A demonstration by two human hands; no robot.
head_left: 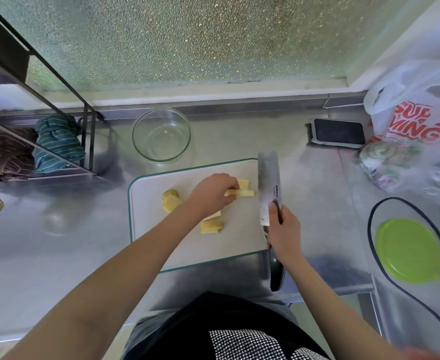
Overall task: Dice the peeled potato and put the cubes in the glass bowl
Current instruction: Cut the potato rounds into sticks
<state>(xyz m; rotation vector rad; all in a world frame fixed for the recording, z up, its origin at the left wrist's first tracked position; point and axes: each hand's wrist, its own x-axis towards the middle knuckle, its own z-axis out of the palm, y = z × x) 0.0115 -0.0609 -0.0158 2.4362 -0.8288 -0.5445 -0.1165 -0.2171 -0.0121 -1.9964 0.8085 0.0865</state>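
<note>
On the white cutting board lie yellow potato pieces. My left hand holds down a stack of potato strips with curled fingers. A potato end piece lies to the left of that hand, and a cut chunk lies nearer to me. My right hand grips the black handle of a cleaver, whose blade stands just right of the strips. The glass bowl sits behind the board with one tiny bit inside.
A steel counter carries the board. A black rack with folded striped cloths is at the left. A phone, plastic bags and a green lid lie to the right. Frosted glass rises behind.
</note>
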